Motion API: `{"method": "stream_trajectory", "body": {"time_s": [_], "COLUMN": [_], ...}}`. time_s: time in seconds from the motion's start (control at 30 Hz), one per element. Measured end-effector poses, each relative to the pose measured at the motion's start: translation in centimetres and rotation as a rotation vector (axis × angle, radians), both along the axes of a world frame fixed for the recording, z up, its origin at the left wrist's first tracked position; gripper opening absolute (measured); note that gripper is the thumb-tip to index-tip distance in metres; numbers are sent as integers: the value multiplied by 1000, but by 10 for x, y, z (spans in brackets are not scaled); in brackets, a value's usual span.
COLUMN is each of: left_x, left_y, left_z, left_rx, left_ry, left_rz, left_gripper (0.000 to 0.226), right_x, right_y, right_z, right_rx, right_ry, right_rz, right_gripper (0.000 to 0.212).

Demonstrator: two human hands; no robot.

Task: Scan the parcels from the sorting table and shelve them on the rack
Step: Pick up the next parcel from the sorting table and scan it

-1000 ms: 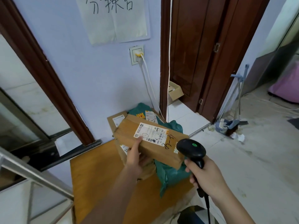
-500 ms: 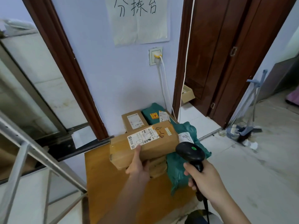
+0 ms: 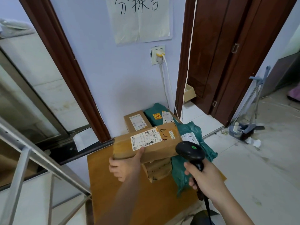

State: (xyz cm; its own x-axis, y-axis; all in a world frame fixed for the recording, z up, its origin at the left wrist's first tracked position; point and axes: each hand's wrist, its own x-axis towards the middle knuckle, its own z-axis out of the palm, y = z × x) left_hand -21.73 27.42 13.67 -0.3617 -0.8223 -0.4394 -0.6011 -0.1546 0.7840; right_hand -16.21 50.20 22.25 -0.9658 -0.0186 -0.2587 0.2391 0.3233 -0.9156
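- Left hand (image 3: 125, 166): grips the near left end of the box (image 3: 146, 142), thumb on its label (image 3: 145, 140), fingers curled under; box held above the table (image 3: 103, 184).
- Right hand (image 3: 206, 177): fist closed round the scanner (image 3: 190, 152) handle; scanner head just right of the held box.
- Beyond the grip: 1 small box (image 3: 136, 121) and green bags (image 3: 191, 153) on the table.
- Left of the grip: metal rack (image 3: 24, 153) frame.

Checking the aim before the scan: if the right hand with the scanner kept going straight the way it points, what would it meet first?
Most likely the cardboard box held up by the left hand. The scanner in the right hand points up and left toward the box's right end; depth is unclear, so it may pass close by.
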Motion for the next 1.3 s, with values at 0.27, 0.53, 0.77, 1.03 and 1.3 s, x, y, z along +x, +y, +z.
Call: {"method": "stream_trajectory", "body": {"time_s": [0.27,0.53,0.77,1.03,1.3], "left_x": [-33,-77,-60,-23,1], "left_y": [-56,-92,-99,-106,-87], "left_z": [10,40,25,21,-13], "left_rx": [-611,-545,-624,-15,812], "left_ry": [-181,-337,-472,-331,40], "left_rz": [-811,-1216,-1028,-1015,-641], "left_gripper": [131,111,122,85,81], "right_x": [-8,-10,-12,-15,-12], "right_y": [-8,-14,-27,-46,-54], "right_z": [-3,-5,-10,-14,-16], "right_rx": [-5,-25,-3,13,16], "right_ry": [5,-19,-1,-35,-62], "right_rz": [-1,-19,-12,55,77], "right_gripper": [9,9,6,8,10]}}
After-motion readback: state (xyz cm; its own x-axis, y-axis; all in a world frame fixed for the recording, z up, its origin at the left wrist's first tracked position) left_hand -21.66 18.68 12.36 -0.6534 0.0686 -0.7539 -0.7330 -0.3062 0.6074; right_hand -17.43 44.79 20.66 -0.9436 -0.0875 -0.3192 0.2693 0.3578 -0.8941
